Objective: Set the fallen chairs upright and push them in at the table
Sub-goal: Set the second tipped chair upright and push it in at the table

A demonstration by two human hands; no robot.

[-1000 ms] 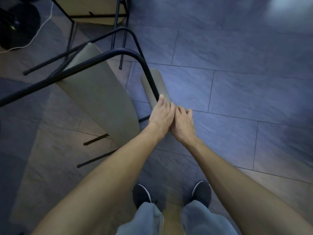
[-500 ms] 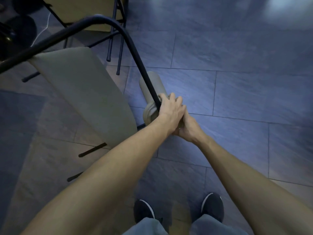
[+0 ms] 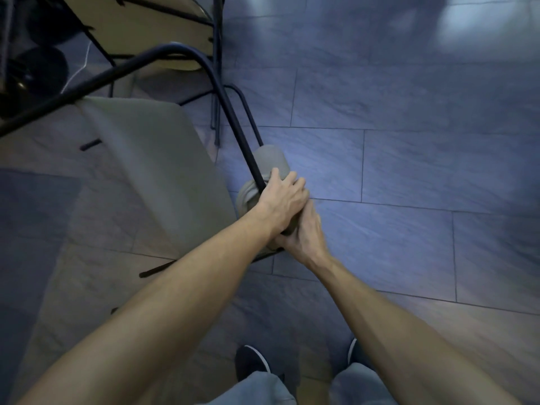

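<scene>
My left hand (image 3: 282, 200) wraps over the grey padded backrest (image 3: 270, 160) of the chair (image 3: 152, 171), fingers curled tight around it. My right hand (image 3: 305, 233) grips the same roll just below, touching the left. The seat tilts away to my left.

The left hand (image 3: 282, 200) covers part of the chair (image 3: 152, 171) backrest (image 3: 268, 162), and the right hand (image 3: 306, 232) fingers tuck under the left hand, so they do not show. The chair's dark frame (image 3: 122, 68) runs off the picture's left edge. Behind the chair, another chair (image 3: 157, 27) (only its seat bottom and legs show) is cut off at the top. The far floor (image 3: 409, 83) is blurry.
</scene>
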